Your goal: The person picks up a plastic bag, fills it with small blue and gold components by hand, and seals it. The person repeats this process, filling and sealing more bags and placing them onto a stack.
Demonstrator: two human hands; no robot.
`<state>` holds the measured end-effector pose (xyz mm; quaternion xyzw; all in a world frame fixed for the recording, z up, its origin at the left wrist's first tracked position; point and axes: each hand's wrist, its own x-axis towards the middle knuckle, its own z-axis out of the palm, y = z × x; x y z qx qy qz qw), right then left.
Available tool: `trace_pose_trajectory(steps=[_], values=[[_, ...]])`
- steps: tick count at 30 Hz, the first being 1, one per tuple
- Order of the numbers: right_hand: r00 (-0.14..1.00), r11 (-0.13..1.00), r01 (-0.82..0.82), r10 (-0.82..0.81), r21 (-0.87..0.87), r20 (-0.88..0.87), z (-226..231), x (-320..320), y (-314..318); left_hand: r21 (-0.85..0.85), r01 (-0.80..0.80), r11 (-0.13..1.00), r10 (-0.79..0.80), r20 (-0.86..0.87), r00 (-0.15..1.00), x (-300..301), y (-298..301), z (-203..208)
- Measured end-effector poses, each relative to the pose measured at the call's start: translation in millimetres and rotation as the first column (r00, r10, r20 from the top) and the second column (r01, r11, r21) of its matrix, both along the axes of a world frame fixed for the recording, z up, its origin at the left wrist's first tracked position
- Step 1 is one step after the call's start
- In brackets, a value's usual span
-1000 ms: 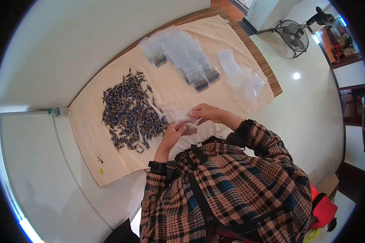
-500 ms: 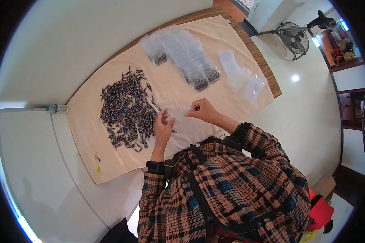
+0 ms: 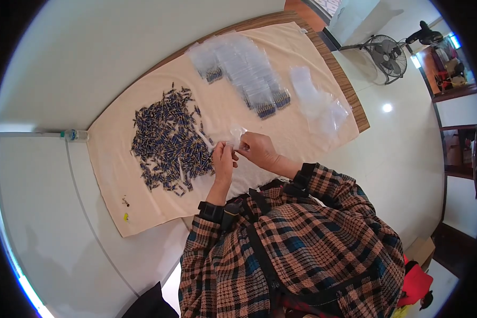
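My left hand [image 3: 225,163] and my right hand [image 3: 259,150] meet over the front of the cloth. Between them is a small clear plastic bag [image 3: 238,130], its upper part showing above the fingers. The right fingers are curled closed on the bag. My left thumb and fingertips pinch at its lower edge; whether anything small is also in them is hidden. Just left of my left hand spreads a big heap of small dark-blue and gold connector-like pieces [image 3: 169,140]. A narrow white strip [image 3: 204,139] lies at the heap's right edge.
Filled clear bags [image 3: 244,66] overlap at the back of the cream cloth [image 3: 111,175]. Loose clear bags [image 3: 318,100] lie at the right. A few tiny bits and a yellow piece [image 3: 126,217] sit near left. A clear bottle [image 3: 77,135] stands beyond the left edge.
My right hand has come in toward the left hand, and the two now touch or nearly touch. The bag has gone from stretched between them to gathered upright at the fingers.
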<state>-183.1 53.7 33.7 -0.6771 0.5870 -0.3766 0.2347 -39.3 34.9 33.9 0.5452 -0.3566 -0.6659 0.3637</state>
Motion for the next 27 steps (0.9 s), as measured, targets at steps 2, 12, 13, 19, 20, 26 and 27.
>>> trace_pose_trajectory(steps=[2,12,13,19,20,26,27], values=[[1.0,0.999,-0.028,0.028,-0.016,0.007,1,1,1,0.005,0.012,1.0,-0.012,0.043,0.999,2,-3,-7],[0.955,0.973,-0.075,0.007,0.217,0.298,6,0,3,-0.2,0.177,0.964,-0.134,0.213,0.968,0,-3,-13],[0.955,0.973,-0.074,0.007,0.217,0.298,6,-2,3,-0.258,0.202,0.945,-0.11,0.329,0.938,0,-3,-16],[0.995,0.99,0.071,-0.078,0.122,0.057,11,-17,2,-0.463,0.411,0.785,0.027,0.688,0.725,6,1,-10],[0.995,0.986,0.076,-0.084,0.148,0.049,11,-17,3,-0.463,0.412,0.784,0.025,0.688,0.725,5,1,-8],[0.997,0.993,-0.062,0.058,-0.098,-0.047,9,-20,4,-0.514,0.376,0.771,0.019,0.608,0.793,1,-2,3],[0.982,0.958,-0.162,0.132,-0.236,-0.137,6,-21,6,-0.509,0.358,0.783,0.014,0.589,0.808,1,-3,4]])
